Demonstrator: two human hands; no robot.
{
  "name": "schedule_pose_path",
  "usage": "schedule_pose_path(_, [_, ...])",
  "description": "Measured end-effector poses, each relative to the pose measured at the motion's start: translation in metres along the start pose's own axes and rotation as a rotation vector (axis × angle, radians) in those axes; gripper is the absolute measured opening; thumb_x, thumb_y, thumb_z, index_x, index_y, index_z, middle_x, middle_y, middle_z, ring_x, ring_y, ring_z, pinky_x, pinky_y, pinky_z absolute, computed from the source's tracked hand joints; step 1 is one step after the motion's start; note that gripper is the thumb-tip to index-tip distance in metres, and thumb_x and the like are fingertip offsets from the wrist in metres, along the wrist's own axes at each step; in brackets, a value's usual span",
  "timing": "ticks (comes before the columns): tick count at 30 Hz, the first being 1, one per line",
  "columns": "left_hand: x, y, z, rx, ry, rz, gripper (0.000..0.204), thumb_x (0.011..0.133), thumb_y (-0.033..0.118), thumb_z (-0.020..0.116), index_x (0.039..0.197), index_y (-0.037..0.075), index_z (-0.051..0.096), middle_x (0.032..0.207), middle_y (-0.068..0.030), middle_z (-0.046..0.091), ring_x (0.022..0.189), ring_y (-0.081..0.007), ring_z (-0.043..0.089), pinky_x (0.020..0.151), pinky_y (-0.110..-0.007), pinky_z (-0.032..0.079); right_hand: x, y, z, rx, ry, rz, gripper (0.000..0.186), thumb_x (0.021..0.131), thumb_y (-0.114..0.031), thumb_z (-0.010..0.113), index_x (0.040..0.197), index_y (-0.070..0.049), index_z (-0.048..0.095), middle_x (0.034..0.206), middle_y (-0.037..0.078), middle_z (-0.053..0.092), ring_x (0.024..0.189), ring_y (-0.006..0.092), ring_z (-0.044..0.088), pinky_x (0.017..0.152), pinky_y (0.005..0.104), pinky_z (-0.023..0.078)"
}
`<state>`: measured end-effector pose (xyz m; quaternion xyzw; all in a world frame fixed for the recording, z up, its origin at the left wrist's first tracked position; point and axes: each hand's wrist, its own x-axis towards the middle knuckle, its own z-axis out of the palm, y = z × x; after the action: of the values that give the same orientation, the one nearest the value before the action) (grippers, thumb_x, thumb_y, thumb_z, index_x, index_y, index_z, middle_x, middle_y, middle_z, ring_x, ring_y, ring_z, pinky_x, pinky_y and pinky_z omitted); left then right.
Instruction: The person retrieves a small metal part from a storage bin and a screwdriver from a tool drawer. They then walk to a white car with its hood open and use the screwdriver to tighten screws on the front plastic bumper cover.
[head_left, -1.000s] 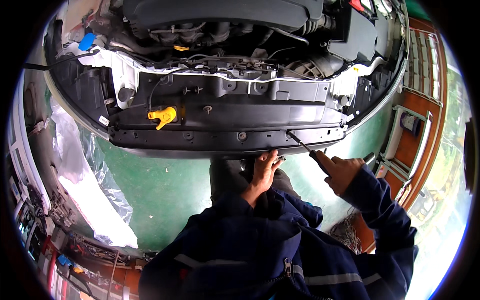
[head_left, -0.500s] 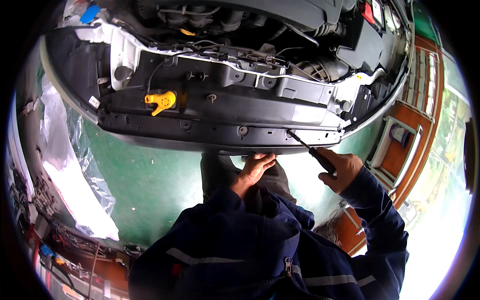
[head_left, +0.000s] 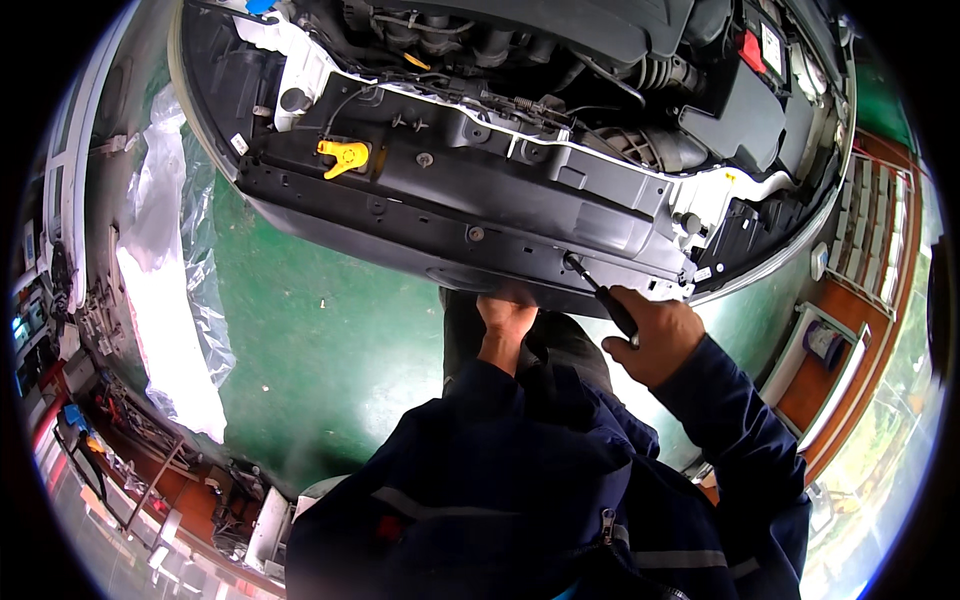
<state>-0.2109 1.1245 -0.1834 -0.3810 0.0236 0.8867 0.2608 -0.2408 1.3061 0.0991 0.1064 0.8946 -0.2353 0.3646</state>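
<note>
While the right hand [head_left: 655, 335] grips a black screwdriver [head_left: 600, 296], its tip rests on the black front panel [head_left: 480, 200] of the car near a yellow latch [head_left: 343, 156]. The left hand [head_left: 505, 315] reaches under the panel's edge; its fingers are hidden, so I cannot tell its grip.

Dark navy work jacket w/ long sleeves, zip at front. 2 grey reflective strips across chest. Both hands bare, no gloves.

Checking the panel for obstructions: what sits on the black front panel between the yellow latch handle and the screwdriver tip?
In the head view, only a round fastener shows on the black front panel between the yellow latch handle and screwdriver.
</note>
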Motion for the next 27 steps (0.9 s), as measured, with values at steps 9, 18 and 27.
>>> schedule_pose_path(9, [0.010, -0.035, -0.030, -0.133, 0.035, -0.059, 0.040, 0.096, 0.040, 0.048, 0.120, 0.009, 0.060, 0.121, -0.0028, 0.063, 0.118, -0.0251, 0.056, 0.105, -0.045, 0.041, -0.010, -0.004, 0.008, 0.007, -0.009, 0.001, 0.067, 0.072, -0.026, 0.078, 0.130, -0.003, 0.054, 0.078, 0.018, 0.069, 0.071, 0.0361, 0.069, 0.065, 0.0415, 0.055])
schedule_pose_path(18, [0.005, -0.042, 0.026, -0.156, 0.452, 0.196, 0.040, 0.099, 0.035, 0.039, 0.120, 0.010, 0.061, 0.116, -0.0044, 0.066, 0.106, -0.0250, 0.063, 0.090, -0.041, 0.052, -0.002, 0.003, 0.006, -0.077, -0.063, -0.190, 0.083, 0.074, -0.036, 0.078, 0.140, 0.000, 0.041, 0.083, 0.021, 0.069, 0.071, 0.0351, 0.070, 0.064, 0.0410, 0.056])
schedule_pose_path(27, [0.020, -0.044, -0.004, 0.103, 0.359, 0.260, 0.059, 0.097, 0.050, 0.027, 0.129, 0.012, 0.058, 0.127, -0.0123, 0.060, 0.115, -0.0316, 0.057, 0.097, -0.049, 0.046, 0.006, 0.026, 0.003, 0.440, -0.220, -0.001, 0.089, 0.074, -0.026, 0.078, 0.144, 0.006, 0.033, 0.110, 0.029, 0.065, 0.098, 0.0383, 0.068, 0.087, 0.0401, 0.054])
